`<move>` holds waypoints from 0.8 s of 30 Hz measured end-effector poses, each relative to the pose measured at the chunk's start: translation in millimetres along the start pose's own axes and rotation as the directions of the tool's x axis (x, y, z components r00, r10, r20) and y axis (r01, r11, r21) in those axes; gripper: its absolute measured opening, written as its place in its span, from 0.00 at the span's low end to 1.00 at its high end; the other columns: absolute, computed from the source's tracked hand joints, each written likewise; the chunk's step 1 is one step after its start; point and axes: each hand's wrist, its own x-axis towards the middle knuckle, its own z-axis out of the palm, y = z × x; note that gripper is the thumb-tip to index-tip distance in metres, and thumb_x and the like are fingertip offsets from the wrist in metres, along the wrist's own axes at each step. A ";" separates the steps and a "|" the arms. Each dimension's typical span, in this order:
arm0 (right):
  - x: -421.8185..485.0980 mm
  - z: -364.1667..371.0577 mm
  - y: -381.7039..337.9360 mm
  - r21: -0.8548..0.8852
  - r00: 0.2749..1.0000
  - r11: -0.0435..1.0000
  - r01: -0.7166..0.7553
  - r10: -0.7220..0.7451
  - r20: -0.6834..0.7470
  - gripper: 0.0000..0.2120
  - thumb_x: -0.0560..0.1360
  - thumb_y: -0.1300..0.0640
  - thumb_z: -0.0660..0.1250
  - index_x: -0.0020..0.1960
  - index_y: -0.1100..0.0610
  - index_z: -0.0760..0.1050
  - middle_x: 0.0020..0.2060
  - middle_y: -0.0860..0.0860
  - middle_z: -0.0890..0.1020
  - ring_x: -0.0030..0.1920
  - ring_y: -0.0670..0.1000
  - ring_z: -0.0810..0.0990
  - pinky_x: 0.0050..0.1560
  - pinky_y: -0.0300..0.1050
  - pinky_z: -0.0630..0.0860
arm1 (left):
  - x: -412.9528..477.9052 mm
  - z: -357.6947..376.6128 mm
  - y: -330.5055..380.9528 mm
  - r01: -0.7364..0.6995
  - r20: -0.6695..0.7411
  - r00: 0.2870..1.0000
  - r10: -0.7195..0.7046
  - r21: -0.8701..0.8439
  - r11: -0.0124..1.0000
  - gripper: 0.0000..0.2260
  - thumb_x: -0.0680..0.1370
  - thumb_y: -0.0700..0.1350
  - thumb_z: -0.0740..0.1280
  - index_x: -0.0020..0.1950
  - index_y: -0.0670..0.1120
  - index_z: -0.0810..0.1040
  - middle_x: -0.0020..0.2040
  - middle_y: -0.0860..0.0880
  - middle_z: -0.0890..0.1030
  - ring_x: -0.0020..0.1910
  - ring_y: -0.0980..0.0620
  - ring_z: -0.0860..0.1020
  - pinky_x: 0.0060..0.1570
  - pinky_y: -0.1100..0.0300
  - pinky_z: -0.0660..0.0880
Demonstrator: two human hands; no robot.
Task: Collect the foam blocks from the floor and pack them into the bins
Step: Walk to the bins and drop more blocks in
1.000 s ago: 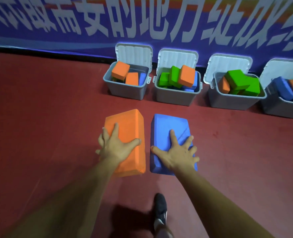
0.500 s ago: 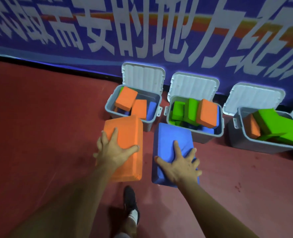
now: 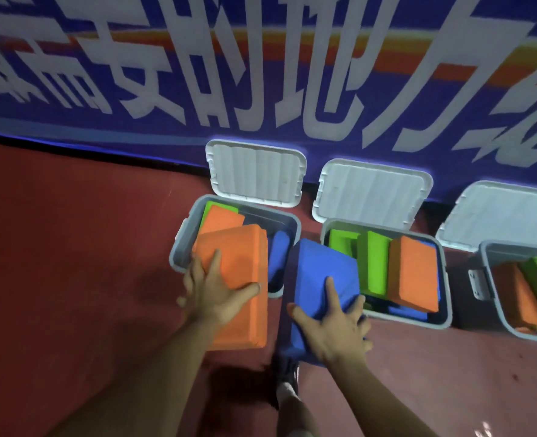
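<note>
1. The orange block (image 3: 234, 247) was held in the air, its far end over the near edge of the left bin (image 3: 174, 257). The left hand (image 3: 213, 293) gripped it from above, fingers spread wide across its width and thumb stretched toward the inner edge.
2. The blue block (image 3: 316, 269) hung tilted over the gap between the left bin and the middle bin (image 3: 446, 279). The right hand (image 3: 333, 324) clamped it the same way, thumb on one side and fingers over the other.
3. Both bins stood open against the banner (image 3: 261, 74), lids (image 3: 256, 173) up, each already partly filled with blocks.
4. The step looked like placement. To do it well, each block probably needed tipping on edge and sliding into the remaining slot, since laid flat it would likely ride above the rim.
5. Releasing one hand at a time seemed safer; foam squeezed that wide could spring loose.
</note>
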 end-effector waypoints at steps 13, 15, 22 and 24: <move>189.3 47.1 -100.7 -0.077 0.998 0.995 0.070 -0.070 0.000 0.53 0.62 0.17 0.61 0.78 0.30 0.41 0.81 0.54 0.39 0.79 0.65 0.46 0.74 0.67 0.54 | 195.5 93.5 49.5 0.021 -0.058 0.998 -0.032 -0.172 0.985 0.33 0.81 0.66 0.55 0.82 0.52 0.55 0.83 0.49 0.53 0.81 0.45 0.53 0.75 0.41 0.53; 204.8 60.5 -122.4 -0.094 0.994 0.990 0.107 -0.103 0.042 0.53 0.61 0.15 0.58 0.78 0.30 0.40 0.81 0.54 0.37 0.80 0.63 0.42 0.74 0.69 0.50 | 211.9 86.9 47.0 -0.011 -0.060 0.998 0.000 -0.190 0.982 0.34 0.79 0.67 0.50 0.82 0.53 0.58 0.82 0.50 0.55 0.80 0.47 0.54 0.75 0.42 0.53; 198.1 77.1 -159.2 -0.186 0.995 0.979 0.083 -0.071 0.068 0.46 0.69 0.18 0.54 0.79 0.31 0.39 0.82 0.55 0.40 0.81 0.60 0.37 0.75 0.68 0.45 | 230.3 50.2 13.6 -0.030 -0.016 0.999 0.028 -0.137 0.990 0.33 0.79 0.68 0.49 0.81 0.55 0.60 0.81 0.51 0.59 0.79 0.48 0.57 0.75 0.46 0.53; 189.0 77.3 -168.2 -0.180 0.996 0.981 0.068 -0.058 0.061 0.43 0.71 0.21 0.53 0.79 0.32 0.39 0.82 0.56 0.42 0.81 0.60 0.38 0.75 0.69 0.46 | 233.7 38.5 7.5 -0.038 -0.001 0.999 0.038 -0.127 0.991 0.28 0.83 0.63 0.54 0.81 0.55 0.60 0.81 0.51 0.60 0.79 0.48 0.57 0.76 0.46 0.52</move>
